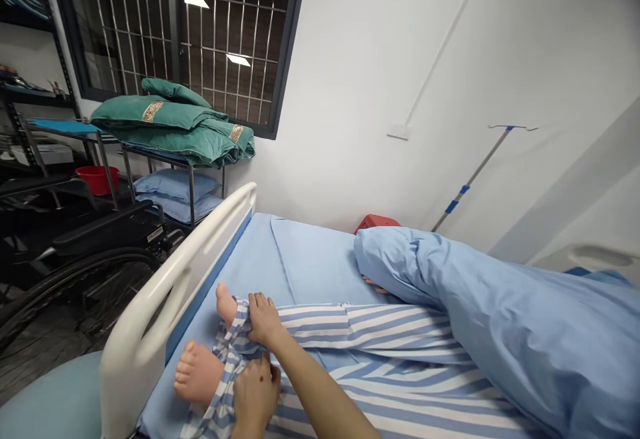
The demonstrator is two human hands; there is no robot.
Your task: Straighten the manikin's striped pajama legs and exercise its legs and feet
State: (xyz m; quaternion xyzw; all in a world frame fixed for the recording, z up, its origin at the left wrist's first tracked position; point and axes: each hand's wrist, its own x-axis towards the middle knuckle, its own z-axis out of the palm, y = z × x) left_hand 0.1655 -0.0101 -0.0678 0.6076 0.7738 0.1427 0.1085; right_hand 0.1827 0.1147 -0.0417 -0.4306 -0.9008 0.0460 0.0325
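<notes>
A figure in blue-and-white striped pyjama trousers [380,332] lies on a bed with a light blue sheet [300,259], bare feet toward the white footboard [165,292]. My right hand [263,319] is closed on the trouser cuff at the far ankle, just beside the far foot [225,302]. My left hand [255,392] is closed on the bunched cuff of the near leg, next to the near foot [197,372]. A light blue quilt [475,305] covers the figure's upper part and hides it.
A black wheelchair [90,252] stands left of the footboard. Behind it a metal rack carries folded green quilts [175,122], blue pillows [175,192] and a red basin [97,179]. An IV pole [475,172] and a red stool [377,222] stand by the white wall.
</notes>
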